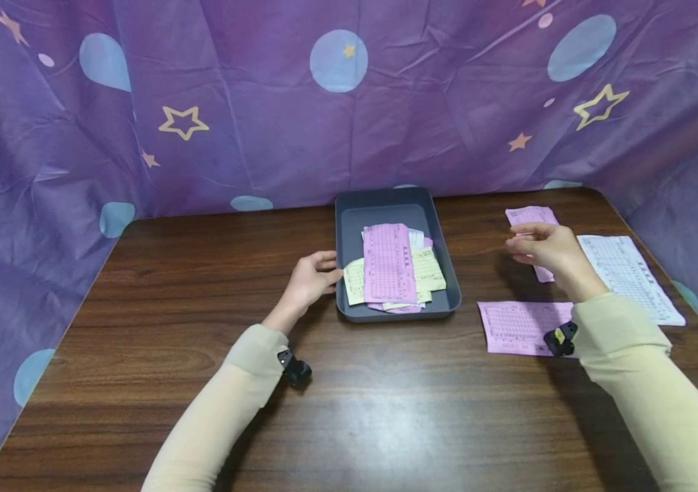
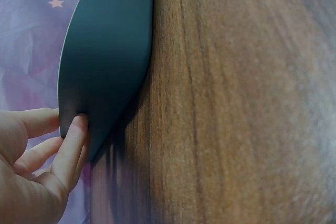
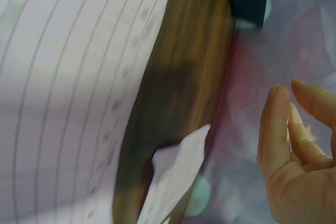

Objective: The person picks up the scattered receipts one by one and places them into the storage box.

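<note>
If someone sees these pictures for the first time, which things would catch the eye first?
Probably first the purple cloth with stars and blue spots, behind the table. Then the dark tray by the table's far edge, holding pink and yellow slips, with the left hand at its left wall. To its right, the right hand hovers over another pink slip.

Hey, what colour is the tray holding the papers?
Dark bluish grey; the tray shows best in the head view.
</note>
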Motion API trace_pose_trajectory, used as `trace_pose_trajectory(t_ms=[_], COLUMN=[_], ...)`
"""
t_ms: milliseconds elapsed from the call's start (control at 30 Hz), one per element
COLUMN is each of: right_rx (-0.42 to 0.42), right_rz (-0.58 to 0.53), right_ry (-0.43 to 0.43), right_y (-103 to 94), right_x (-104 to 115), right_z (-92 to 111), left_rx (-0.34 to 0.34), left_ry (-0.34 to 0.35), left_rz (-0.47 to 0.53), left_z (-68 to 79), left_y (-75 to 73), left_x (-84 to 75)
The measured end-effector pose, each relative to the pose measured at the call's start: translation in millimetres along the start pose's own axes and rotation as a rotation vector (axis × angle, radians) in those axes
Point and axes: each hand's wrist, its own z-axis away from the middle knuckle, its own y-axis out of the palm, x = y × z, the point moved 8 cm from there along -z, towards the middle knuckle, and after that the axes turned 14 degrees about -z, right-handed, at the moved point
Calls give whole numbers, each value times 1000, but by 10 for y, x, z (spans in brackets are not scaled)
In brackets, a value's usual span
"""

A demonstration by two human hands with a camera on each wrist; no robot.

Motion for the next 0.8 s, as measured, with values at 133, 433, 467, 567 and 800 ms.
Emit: trace_pose_trajectory(t_ms=[133, 433, 467, 567, 800], right_rx=[-56, -161, -172, -195, -241], right_rz=[-6, 84, 99, 120, 114], right_ry=[-15, 6, 8, 3, -26], right_y=[-226, -506, -533, -604, -763], right_x=[-36, -37, -41, -43, -66], right_z=[14, 93, 101, 122, 140], left_rx=[4, 8, 8, 12, 15], left_ry=[-2, -8, -9, -9, -14], left_rz=[-1, -9, -9, -7, -9], left_z=[-1, 3, 5, 10, 10], left_y=[6, 0, -1, 0, 2], left_x=[-5, -1, -1, -4, -3])
